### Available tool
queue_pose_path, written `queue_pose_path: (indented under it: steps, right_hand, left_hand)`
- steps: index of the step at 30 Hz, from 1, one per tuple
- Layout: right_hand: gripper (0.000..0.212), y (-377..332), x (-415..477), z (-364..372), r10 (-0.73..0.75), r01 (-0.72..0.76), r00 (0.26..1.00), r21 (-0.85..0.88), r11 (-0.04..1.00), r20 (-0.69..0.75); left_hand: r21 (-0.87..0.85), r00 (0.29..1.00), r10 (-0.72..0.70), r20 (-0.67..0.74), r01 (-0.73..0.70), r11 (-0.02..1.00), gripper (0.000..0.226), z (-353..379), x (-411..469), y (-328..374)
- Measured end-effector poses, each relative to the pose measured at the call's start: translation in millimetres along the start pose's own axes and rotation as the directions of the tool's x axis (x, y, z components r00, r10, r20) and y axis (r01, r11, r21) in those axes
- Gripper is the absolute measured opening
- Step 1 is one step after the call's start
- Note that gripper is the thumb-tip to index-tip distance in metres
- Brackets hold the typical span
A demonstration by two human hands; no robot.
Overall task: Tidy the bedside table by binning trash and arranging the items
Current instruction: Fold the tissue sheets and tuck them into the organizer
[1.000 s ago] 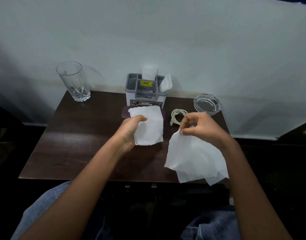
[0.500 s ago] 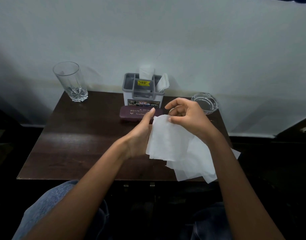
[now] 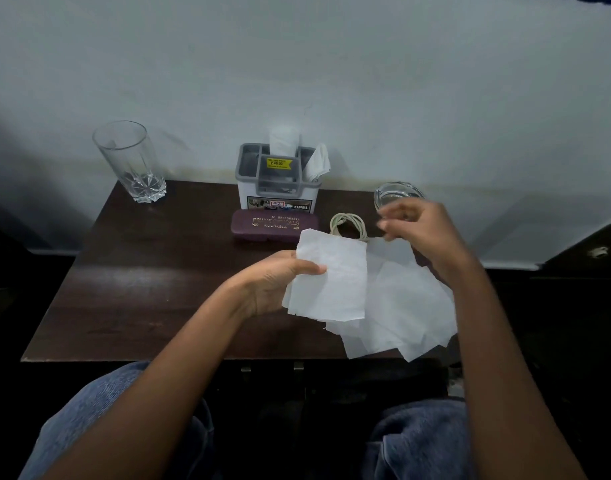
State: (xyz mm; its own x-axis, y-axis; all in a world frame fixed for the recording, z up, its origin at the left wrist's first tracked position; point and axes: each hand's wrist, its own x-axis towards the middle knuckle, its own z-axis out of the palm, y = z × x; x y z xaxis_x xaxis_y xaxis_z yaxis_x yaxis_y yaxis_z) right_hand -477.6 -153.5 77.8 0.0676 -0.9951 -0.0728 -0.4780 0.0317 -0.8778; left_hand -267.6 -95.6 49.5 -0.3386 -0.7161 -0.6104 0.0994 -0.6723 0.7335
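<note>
Our left hand (image 3: 272, 284) pinches one tissue sheet (image 3: 335, 282); our right hand (image 3: 427, 233) hangs beside it, fingers loosely curled, empty.
We see more tissues (image 3: 406, 306) spread on the worktop's (image 3: 141, 289) front right corner beneath that sheet; behind lie a coiled cable (image 3: 348, 224), a maroon case (image 3: 274, 226), a grey organizer (image 3: 278, 183), a glass ashtray (image 3: 397, 195) and a tumbler (image 3: 130, 161).
</note>
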Motion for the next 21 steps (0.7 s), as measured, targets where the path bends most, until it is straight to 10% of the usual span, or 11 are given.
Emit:
queue_pose_path:
  steps: [6, 21]
  right_hand:
    - [0.013, 57.5, -0.7, -35.2, 0.231, -0.265, 0.963, -0.312, 0.912, -0.143]
    - [0.007, 75.9, 9.3, -5.5, 0.241, -0.217, 0.97, -0.51, 0.832, -0.018]
  left_hand:
    - [-0.058, 0.994, -0.001, -0.107, -0.005, 0.998, 0.01, 0.4, 2.1, -0.2]
    - [-0.12, 0.968, -0.017, -0.249, -0.013, 0.993, 0.037, 7.2, 13.0, -0.8]
